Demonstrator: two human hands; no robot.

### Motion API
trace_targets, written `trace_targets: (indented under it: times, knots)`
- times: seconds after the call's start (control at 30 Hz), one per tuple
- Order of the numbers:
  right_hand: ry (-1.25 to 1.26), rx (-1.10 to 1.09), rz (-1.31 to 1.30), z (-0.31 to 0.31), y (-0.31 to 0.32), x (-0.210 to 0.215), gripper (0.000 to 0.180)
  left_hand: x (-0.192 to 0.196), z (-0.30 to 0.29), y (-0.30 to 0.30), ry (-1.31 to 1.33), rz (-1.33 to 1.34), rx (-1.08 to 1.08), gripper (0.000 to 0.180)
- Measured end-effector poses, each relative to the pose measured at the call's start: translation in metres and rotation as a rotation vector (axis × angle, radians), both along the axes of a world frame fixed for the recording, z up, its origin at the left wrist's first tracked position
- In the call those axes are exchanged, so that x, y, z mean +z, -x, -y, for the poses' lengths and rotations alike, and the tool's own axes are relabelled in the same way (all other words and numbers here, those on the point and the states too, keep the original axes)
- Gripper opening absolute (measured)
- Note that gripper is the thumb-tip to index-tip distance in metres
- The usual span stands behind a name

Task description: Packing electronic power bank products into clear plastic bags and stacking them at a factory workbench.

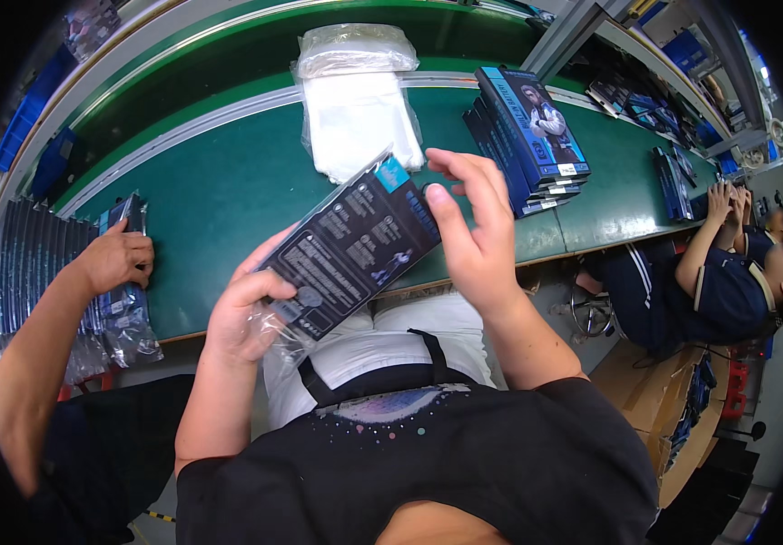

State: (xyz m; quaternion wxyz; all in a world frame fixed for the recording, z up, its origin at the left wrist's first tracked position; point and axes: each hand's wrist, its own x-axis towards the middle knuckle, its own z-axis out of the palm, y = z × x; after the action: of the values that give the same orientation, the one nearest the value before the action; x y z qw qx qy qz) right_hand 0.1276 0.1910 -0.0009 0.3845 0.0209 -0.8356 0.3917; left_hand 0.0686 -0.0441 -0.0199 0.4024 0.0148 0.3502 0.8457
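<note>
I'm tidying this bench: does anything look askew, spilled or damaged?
Slightly askew: the stack of boxes beyond the right hand has staggered edges rather than lining up neatly. I see no spill or obvious damage.

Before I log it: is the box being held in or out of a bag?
In, apparently: the dark box has clear plastic bunched past its lower end by the left hand.
</note>
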Motion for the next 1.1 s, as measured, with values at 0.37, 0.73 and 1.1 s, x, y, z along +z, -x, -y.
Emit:
trace_targets:
  times: [0.37, 0.73, 1.1]
  knots:
    - [0.424, 0.155, 0.151, -0.024, 0.019, -0.012, 0.018, 0.003, 0.047, 0.012, 0.68, -0.79, 0.582, 0.058]
    - [-0.422, -0.726, 0.385, -0.14, 0.061, 0.023, 0.094, -0.018, -0.003, 0.041, 1.323, -1.778, 0.505, 0.03]
    - [0.649, 0.093, 0.11, -0.087, 0.026, 0.046, 0.065, -0.027, -0.085, 0.088, 0.973, -1.924, 0.239, 0.026]
